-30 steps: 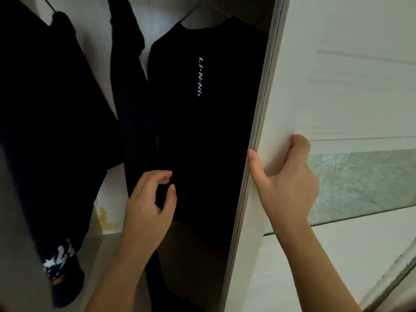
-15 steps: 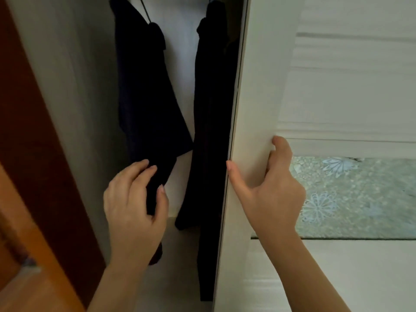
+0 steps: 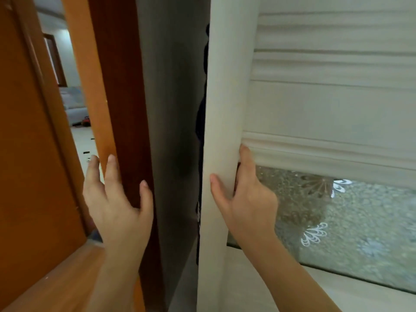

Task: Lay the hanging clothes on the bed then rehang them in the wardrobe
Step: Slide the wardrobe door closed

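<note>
Right, the cream wardrobe door (image 3: 315, 104) w/ its frosted glass panel (image 3: 360, 221) fills the right side, leaving a narrow gap to the grey wardrobe side wall (image 3: 171, 109); a wooden door frame (image 3: 117, 86) stands left of that. Right hand (image 3: 247, 206) grips the door's edge, thumb on the front face, fingers curled by the moulding. Left hand (image 3: 117, 206) is open, fingers straight & spread, holding nothing, possibly touching the frame (too blurred to tell). Dark clothes (image 3: 201, 122) show as a thin sliver in the gap, inside the wardrobe.

Soft daylight from left doorway, dim shadowed wardrobe gap, slight motion blur, wide-angle bowing
</note>
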